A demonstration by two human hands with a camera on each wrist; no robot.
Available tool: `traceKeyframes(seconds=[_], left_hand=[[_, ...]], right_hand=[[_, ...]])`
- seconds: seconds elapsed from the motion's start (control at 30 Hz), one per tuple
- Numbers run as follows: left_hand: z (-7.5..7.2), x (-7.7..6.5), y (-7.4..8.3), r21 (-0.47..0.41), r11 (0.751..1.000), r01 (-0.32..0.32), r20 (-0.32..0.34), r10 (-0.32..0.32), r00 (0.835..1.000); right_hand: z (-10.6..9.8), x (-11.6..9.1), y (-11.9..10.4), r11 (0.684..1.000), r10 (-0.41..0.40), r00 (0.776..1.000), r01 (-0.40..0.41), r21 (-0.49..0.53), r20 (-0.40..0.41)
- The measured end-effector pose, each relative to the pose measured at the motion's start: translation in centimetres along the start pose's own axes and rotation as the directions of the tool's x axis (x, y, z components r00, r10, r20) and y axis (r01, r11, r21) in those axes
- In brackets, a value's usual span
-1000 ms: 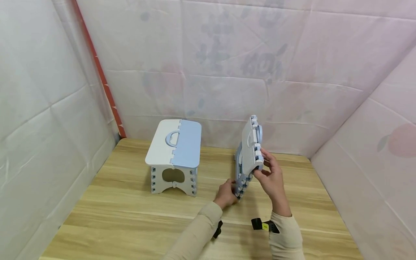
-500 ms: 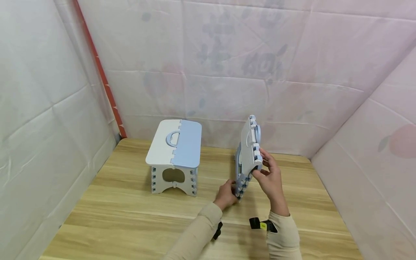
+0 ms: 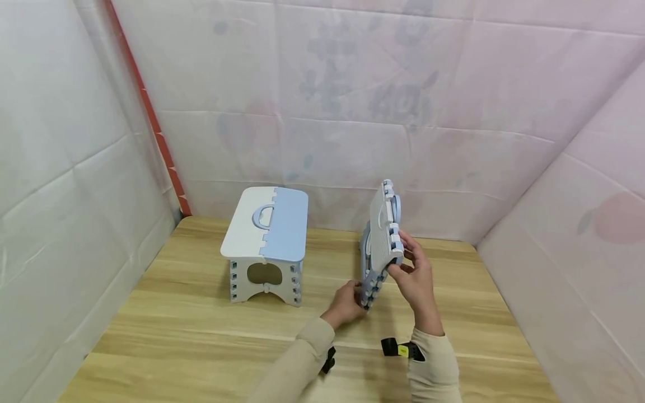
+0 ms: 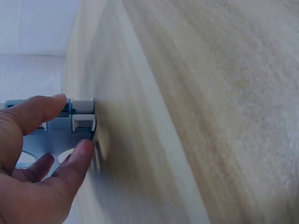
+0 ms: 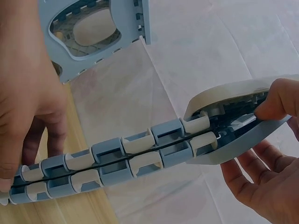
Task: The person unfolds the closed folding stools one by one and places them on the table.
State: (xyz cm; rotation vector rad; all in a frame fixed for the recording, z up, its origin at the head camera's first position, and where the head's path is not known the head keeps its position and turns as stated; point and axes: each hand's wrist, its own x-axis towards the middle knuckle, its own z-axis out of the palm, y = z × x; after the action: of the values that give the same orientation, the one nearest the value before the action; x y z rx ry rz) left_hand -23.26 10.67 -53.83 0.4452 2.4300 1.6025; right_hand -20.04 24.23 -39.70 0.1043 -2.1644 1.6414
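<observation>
A white and light-blue folding stool (image 3: 384, 232) stands on edge at the right of the table, its seat halves folded together with a gap between them and its hinged legs pressed nearly flat. My right hand (image 3: 417, 277) grips the near end of the seat, thumb (image 5: 275, 100) in the gap and fingers on the blue half's outside. Low down, my left hand (image 3: 346, 305) pinches the leg end just above the tabletop; in the left wrist view, thumb and fingers (image 4: 77, 161) lie on either side of the hinge blocks (image 4: 83, 122).
Left of the held stool, a second folding stool (image 3: 266, 224) of the same colours stands unfolded on its legs, handle in the middle of the seat. The wood-grain table (image 3: 201, 347) is bordered by pale cloth walls (image 3: 327, 151) at the back and both sides.
The head view has shifted slightly, so everything sits a little further left in it. Both hands keep their hold, and the folding stool shows no clear movement against the table.
</observation>
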Motion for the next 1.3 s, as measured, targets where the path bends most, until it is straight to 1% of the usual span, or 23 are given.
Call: traceKeyframes(seconds=[0.13, 0.3, 0.4, 0.6, 0.83, 1.03, 1.13, 1.3], left_hand=[[-0.5, 0.0, 0.3, 0.005, 1.0, -0.002, -0.005, 0.002, 1.0], [-1.0, 0.2, 0.9, -0.027, 0.999, -0.032, -0.007, 0.032, 0.999], [-1.3, 0.3, 1.2, -0.053, 0.997, -0.048, 0.001, 0.048, 0.999], [-1.7, 0.6, 1.4, -0.092, 0.991, -0.1, -0.013, 0.099, 0.995], [-2.0, 0.7, 2.0, -0.148, 0.984, -0.101, -0.002, 0.102, 0.995], [-2.1, 0.8, 2.4, -0.2, 0.972, -0.122, -0.018, 0.121, 0.993], [-2.2, 0.9, 2.4, -0.229, 0.964, -0.131, -0.021, 0.13, 0.991], [-2.3, 1.2, 1.9, -0.234, 0.96, -0.151, -0.015, 0.151, 0.988]], right_hand=[[0.1, 0.0, 0.0, 1.0, -0.002, 1.0, 0.002, 0.0, 0.009], [0.4, -0.4, -1.8, 0.998, -0.055, 0.998, 0.055, -0.025, 0.028], [0.5, -0.6, -2.5, 0.996, -0.072, 0.997, 0.073, -0.047, 0.034], [0.6, -0.6, -2.6, 0.996, -0.073, 0.996, 0.075, -0.049, 0.041], [0.6, -0.5, -2.6, 0.995, -0.091, 0.995, 0.093, -0.044, 0.049], [0.5, -0.4, -2.6, 0.994, -0.09, 0.994, 0.093, -0.052, 0.059], [0.5, -0.4, -2.6, 0.994, -0.089, 0.994, 0.092, -0.049, 0.063], [0.5, -0.4, -2.5, 0.995, -0.087, 0.994, 0.09, -0.035, 0.066]])
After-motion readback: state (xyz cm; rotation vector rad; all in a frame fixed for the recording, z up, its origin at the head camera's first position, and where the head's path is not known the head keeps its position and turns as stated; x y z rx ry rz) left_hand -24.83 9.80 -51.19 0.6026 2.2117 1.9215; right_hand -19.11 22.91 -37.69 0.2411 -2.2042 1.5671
